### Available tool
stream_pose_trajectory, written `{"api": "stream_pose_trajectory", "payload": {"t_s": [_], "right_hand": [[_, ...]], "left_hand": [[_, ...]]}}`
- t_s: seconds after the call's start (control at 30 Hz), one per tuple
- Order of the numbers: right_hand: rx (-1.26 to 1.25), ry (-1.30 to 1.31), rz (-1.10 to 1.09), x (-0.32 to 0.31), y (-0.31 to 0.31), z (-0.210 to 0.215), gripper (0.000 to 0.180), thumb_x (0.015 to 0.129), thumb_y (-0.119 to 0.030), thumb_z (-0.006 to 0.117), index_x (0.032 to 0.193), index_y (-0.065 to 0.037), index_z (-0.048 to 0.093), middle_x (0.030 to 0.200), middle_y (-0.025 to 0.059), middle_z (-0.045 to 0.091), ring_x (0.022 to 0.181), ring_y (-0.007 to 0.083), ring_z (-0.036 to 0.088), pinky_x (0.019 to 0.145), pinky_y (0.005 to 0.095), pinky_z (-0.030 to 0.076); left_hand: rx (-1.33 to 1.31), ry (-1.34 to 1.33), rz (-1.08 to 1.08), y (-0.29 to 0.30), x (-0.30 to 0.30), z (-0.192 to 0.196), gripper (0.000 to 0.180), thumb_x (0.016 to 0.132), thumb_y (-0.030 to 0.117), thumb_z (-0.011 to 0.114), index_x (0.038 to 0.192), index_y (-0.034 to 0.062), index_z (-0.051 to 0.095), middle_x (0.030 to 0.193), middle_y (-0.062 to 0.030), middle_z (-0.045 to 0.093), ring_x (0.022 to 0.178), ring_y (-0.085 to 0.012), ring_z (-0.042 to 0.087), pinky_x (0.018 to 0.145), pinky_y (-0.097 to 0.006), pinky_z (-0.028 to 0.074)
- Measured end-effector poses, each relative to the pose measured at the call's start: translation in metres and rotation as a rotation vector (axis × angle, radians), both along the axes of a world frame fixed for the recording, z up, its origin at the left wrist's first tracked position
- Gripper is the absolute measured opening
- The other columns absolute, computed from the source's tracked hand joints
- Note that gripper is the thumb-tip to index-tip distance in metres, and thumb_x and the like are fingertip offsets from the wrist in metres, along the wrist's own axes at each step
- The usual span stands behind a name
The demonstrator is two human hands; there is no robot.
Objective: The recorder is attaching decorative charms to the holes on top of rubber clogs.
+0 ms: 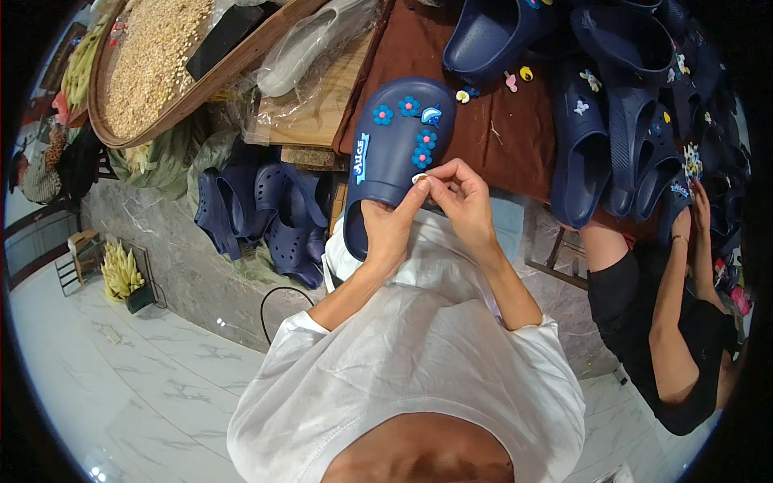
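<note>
Here, perforated navy clogs (278,201) cluster leftward; the left hand (388,233) reaches inside a charm-studded navy clog (390,165), thumb out, hidden fingers impossible to tell; the clog's toe overlaps the brown-covered bench (503,133); the right hand (465,201) pinches a small white charm (419,178) against its edge.

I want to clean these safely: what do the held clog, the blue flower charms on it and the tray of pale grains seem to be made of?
Clog: probably moulded foam or rubbery plastic; smooth, low-sheen navy, no visible weave.
Flower charms: likely soft rubber or plastic; thick, rounded, solid-coloured petals.
Tray: wood or bamboo, judging by its brown, bent rim.
</note>
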State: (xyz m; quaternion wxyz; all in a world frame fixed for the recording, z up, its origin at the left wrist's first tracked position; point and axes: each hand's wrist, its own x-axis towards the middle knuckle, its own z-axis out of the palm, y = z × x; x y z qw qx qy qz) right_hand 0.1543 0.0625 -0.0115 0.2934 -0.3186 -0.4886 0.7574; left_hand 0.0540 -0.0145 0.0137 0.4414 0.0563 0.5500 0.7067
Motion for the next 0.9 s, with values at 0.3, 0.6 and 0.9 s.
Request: {"api": "stream_pose_trajectory", "payload": {"t_s": [0.3,0.6,0.9], "right_hand": [[-0.219,0.029,0.056,-0.003,0.0,-0.002,0.013,0.096,-0.011,0.065,0.101,-0.002,0.058,0.092,0.0029,0.066,0.081,0.0049,0.058,0.073,0.0211,0.049],[0.055,-0.058,-0.052,0.001,-0.008,-0.016,0.011,0.097,-0.005,0.06,0.107,-0.002,0.056,0.089,-0.0006,0.058,0.081,0.0036,0.055,0.07,0.02,0.046],[0.215,-0.283,-0.025,0.01,-0.01,-0.018,0.011,0.095,-0.003,0.061,0.105,-0.001,0.058,0.094,0.0031,0.062,0.084,0.008,0.059,0.074,0.0237,0.05]], "left_hand": [[-0.08,0.098,0.014,-0.002,-0.004,-0.006,0.04,0.083,0.007,0.076,0.117,-0.0051,0.058,0.107,-0.0103,0.065,0.091,-0.0159,0.065,0.081,-0.028,0.052],[-0.148,0.304,0.014,0.004,-0.006,-0.004,0.032,0.084,0.013,0.076,0.106,-0.0058,0.065,0.101,-0.0076,0.067,0.086,-0.0131,0.063,0.078,-0.027,0.05],[-0.047,0.162,-0.153,-0.011,-0.015,-0.003,0.044,0.084,0.01,0.072,0.122,-0.0077,0.057,0.113,-0.0111,0.065,0.102,-0.017,0.061,0.091,-0.03,0.046]]}}
